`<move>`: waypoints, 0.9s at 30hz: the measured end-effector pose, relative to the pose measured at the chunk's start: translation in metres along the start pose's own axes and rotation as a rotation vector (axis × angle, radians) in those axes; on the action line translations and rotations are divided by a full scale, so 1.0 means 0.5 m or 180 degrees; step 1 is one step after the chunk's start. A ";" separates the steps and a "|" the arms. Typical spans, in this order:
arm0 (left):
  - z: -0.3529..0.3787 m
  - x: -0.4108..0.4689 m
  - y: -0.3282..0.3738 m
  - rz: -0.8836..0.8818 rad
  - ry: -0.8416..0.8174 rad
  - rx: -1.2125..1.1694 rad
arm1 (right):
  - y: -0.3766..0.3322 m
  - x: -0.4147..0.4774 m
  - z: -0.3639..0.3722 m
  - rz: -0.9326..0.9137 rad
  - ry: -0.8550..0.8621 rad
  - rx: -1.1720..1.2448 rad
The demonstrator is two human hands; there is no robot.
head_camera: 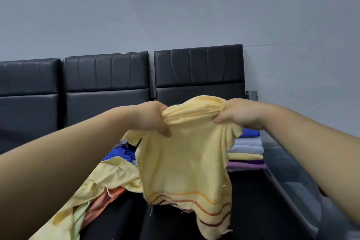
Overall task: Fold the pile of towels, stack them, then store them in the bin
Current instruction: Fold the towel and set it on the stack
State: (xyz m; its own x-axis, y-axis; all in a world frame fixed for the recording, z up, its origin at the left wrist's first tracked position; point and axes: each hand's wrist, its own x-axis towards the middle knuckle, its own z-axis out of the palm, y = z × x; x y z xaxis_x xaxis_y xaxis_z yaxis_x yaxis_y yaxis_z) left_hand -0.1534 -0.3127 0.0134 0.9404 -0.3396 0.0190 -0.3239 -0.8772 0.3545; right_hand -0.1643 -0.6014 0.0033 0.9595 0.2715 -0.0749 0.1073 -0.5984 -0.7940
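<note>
Yellow terry hangs nearest: the towel [187, 161] is gripped along its bunched top edge by the left hand [153, 119] and the right hand [239, 113], beside the unfolded pile [109, 177]. The corners should be found and the edge drawn taut before halving. Beyond, to the right, the folded stack [247, 152] is seen.

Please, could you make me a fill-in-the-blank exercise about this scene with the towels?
1. The left hand and the right hand hold up a ____ towel with wavy stripes.
2. The top towel of the folded stack is ____.
3. The bottom towel of that stack is ____.
4. The unfolded pile lies to the ____ of the held towel.

Missing words: yellow, blue, purple, left.
</note>
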 end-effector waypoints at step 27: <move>0.219 0.030 -0.123 -0.0167 -0.1284 0.0348 | 0.233 0.062 0.163 0.0523 -0.0837 -0.1290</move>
State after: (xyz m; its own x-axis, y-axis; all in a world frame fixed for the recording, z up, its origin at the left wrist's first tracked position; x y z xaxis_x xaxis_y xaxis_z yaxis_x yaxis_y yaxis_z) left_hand -0.1309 -0.3009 -0.1104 0.8469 -0.3801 -0.3719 -0.3062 -0.9203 0.2434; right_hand -0.1434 -0.6013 -0.1409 0.8799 0.2985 -0.3698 0.1029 -0.8793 -0.4650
